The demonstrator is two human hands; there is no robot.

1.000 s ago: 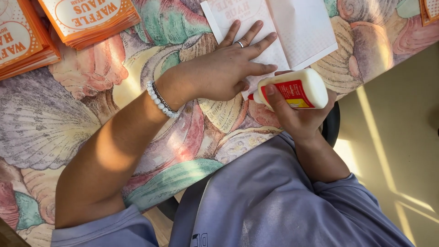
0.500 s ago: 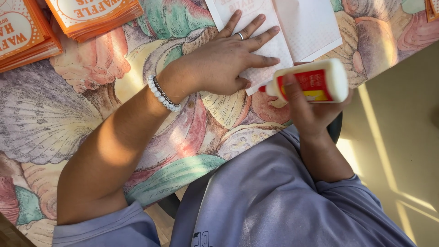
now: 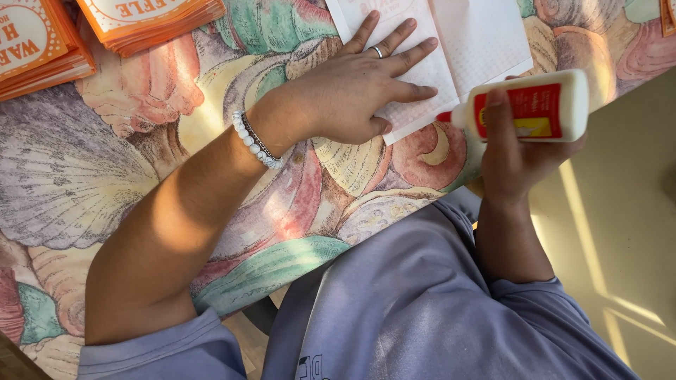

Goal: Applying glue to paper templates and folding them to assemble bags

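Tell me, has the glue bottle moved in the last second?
Yes. The glue bottle in the right hand shifted right, off the corner of the white sheet, which the left hand presses flat.

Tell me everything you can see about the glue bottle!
The glue bottle is white, looks like plastic, and has a red and yellow label and a red tip. It lies sideways in the air, tip pointing at the white paper's edge. The right hand grips it from below, thumb across the label. Whether the tip touches the paper is unclear.

White glue bottle (image 3: 528, 109) with red label, sideways, nozzle toward flat white paper sheet (image 3: 451, 42) on table.
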